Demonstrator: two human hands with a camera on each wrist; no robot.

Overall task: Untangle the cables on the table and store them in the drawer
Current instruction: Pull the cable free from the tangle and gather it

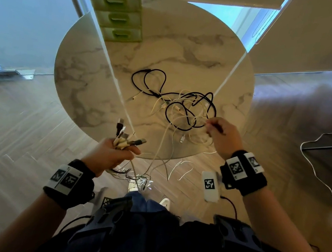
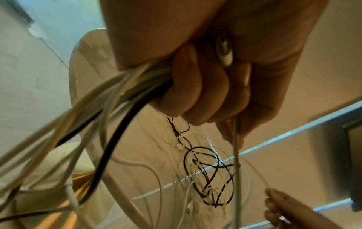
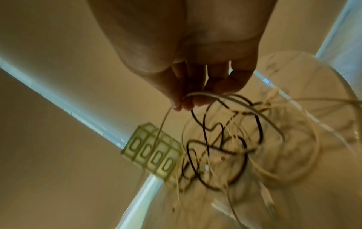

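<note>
A tangle of black and white cables [image 1: 184, 109] lies on the near half of the round marble table [image 1: 89, 75]. My left hand [image 1: 114, 153] grips a bundle of cable ends [image 1: 128, 138] below the table's near edge, plugs sticking up, the cords hanging down [image 2: 94, 117]. My right hand [image 1: 217, 130] hovers over the tangle's right side and pinches a white cable [image 3: 197, 94] between thumb and fingertips. The green drawer unit [image 1: 118, 15], with several shut drawers, stands at the table's far side [image 3: 154, 153].
Wooden floor surrounds the table. A white cord [image 1: 318, 165] trails over the floor at the right. Glass panels and a frame stand behind the table. My legs and a shoe [image 1: 134, 185] are below the near edge.
</note>
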